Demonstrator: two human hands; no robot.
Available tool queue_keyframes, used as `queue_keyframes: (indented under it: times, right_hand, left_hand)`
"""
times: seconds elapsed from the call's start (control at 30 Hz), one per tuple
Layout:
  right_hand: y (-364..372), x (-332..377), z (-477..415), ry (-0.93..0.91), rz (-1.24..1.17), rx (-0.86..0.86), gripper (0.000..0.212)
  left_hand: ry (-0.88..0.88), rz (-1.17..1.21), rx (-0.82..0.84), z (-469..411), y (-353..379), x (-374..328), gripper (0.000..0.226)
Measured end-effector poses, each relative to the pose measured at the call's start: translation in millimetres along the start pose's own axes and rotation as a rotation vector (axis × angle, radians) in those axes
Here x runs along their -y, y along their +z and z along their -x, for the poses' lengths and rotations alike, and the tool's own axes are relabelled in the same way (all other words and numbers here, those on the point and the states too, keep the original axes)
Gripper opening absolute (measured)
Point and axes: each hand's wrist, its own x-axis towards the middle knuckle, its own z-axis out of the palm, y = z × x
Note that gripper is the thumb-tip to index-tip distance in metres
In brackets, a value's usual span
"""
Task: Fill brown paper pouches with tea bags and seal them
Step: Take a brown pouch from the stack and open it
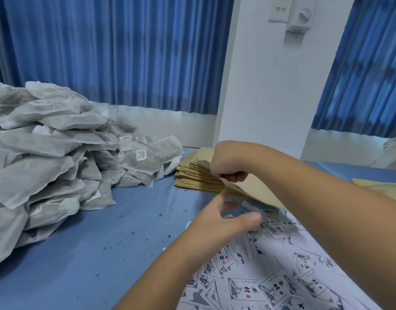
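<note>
So behind everything we've got blue curtains (114, 52) hanging closed along the back. Below them is our blue table (92, 253), and the left side of it is buried under a big sloppy heap of grey-white tea bags (47, 153), some with little white tags showing. Bottom right, a spread of printed labels (271, 278) lies loose and overlapping on the table. At the far side, just beside the heap, sits the stack (192, 175) of flat brown pouches.

One pouch (259, 191) is lifted off that stack, tilted, with its near end hanging over the labels. Our right hand (229, 164) has it: the fingers are curled tight under and clamp its top edge, knuckles up, right over the stack.

Our left hand (224, 218) is just under it, loose and spread, thumb sticking out to the right, nothing in it. The index finger points up at the pouch's lower edge, but we honestly can't tell if it's touching or just short of it.

Dark crumbs (132, 233) are sprinkled on the bare table.
</note>
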Motion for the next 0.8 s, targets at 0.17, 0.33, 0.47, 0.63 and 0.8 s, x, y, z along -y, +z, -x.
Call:
queue_keyframes:
  times: [0.17,0.33,0.47,0.63,0.8]
  right_hand:
    - [-2.0,21.4,6.4,0.031,-0.106,0.069,0.03]
    - [3.1,28.8,14.6,0.044,-0.182,0.067,0.026]
    - [11.9,23.9,25.9,-0.015,-0.225,-0.139,0.045]
    - [29.3,1.8,47.6,-0.203,-0.286,-0.437,0.039]
    - [82.2,-30.1,61.3,-0.27,-0.483,-0.441,0.029]
  left_hand:
    - [-0.02,0.332,-0.028,0.5,24.7,-1.2,0.066]
    - [-0.096,0.279,-0.313,3.2,26.3,2.4,0.046]
    - [-0.169,0.436,-0.297,3.6,15.0,-2.3,0.045]
    - [-0.252,0.603,-0.214,2.7,-6.6,-4.3,0.035]
    - [-0.281,0.354,-0.246,3.3,-20.0,1.9,0.027]
